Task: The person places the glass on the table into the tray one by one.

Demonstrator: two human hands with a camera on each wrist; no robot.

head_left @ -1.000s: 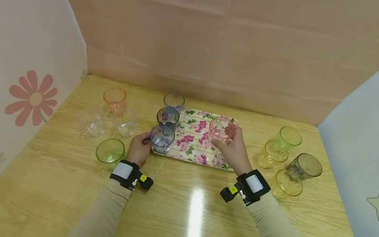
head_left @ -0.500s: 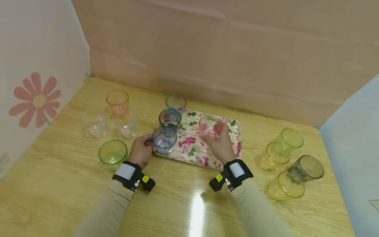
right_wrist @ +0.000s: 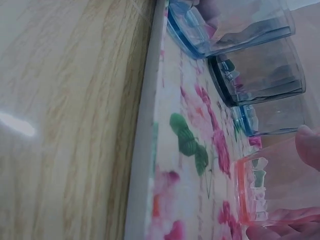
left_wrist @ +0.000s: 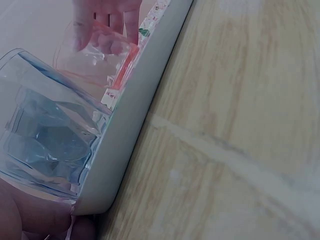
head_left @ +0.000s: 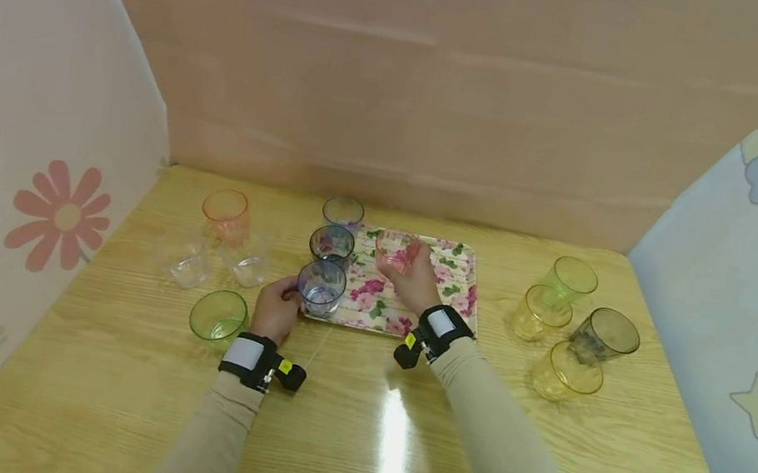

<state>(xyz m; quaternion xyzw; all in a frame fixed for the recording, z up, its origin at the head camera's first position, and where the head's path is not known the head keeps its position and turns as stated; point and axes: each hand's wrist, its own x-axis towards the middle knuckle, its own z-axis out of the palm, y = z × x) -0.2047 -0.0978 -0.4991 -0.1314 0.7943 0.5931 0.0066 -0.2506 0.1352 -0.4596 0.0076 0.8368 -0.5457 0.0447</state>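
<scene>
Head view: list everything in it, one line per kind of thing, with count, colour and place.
tray: 1, floral pink and green, table centre at the back.
blue cups: 3, in a row along the tray's left edge.
pink cup: 1, over the tray, held.
orange cup: 1, table, back left.
clear cups: 2, left, in front of the orange one.
green cups: 2, one front left, one back right.
yellow cups: 2, right side.
grey cup: 1, far right.
table: 1, light wood.
left hand: grips the nearest blue cup.
right hand: holds the pink cup.
</scene>
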